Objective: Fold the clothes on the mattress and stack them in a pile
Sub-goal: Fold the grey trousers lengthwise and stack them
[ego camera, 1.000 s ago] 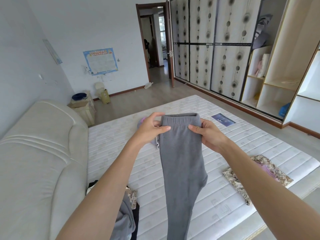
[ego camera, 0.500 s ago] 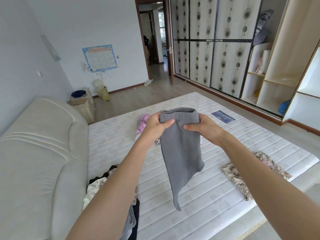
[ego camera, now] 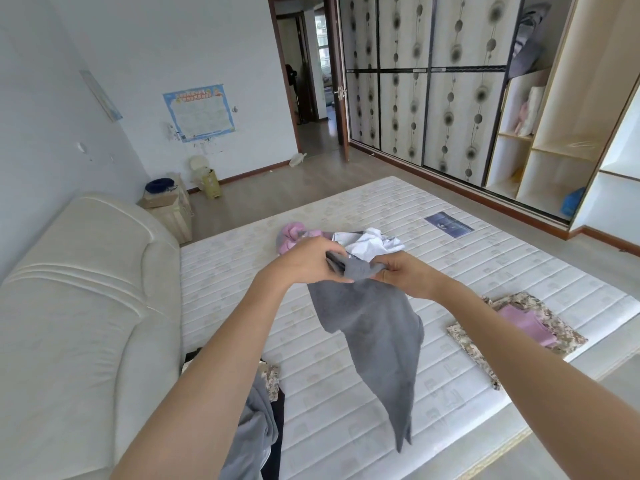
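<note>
Both hands up over the mattress (ego camera: 346,393), close together, pinching the waistband end of the grey pants (ego camera: 374,327). Left hand (ego camera: 308,259) closed on the left part of the bunched band, thumb under, fingers on top. Right hand (ego camera: 407,275) closed on the right part, knuckles toward camera. Pants hang from the grip, legs doubled, tapering to a point low over the near mattress edge; whether the tip touches the mattress can't be told.

On the mattress behind the hands: crumpled white garment (ego camera: 372,244) with a pink garment (ego camera: 292,233) just to its left, unfolded. Right side: folded camo-print piece (ego camera: 564,341) lying flat with a folded pink piece (ego camera: 530,323) on top of it. Near left, by the cream headboard (ego camera: 86,306): loose heap of clothes (ego camera: 263,410), grey, black and camo fabric, partly hidden by the left forearm. Blue label (ego camera: 448,225) on the far part of the mattress.
</note>
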